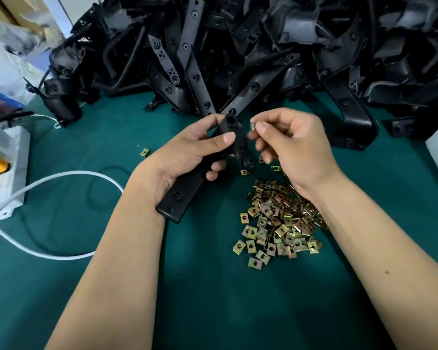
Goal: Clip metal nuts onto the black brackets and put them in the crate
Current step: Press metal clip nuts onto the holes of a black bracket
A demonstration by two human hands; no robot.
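My left hand grips a long black bracket that slants from lower left up to its holed tip near the middle of the view. My right hand pinches a small metal nut between thumb and forefinger, just right of the bracket's tip and slightly apart from it. A heap of brass-coloured clip nuts lies on the green table under my right wrist. No crate shows in this view.
A big pile of black brackets fills the back of the table. A white cable and a black cable loop lie at the left beside a white box. A stray nut sits left of my hands.
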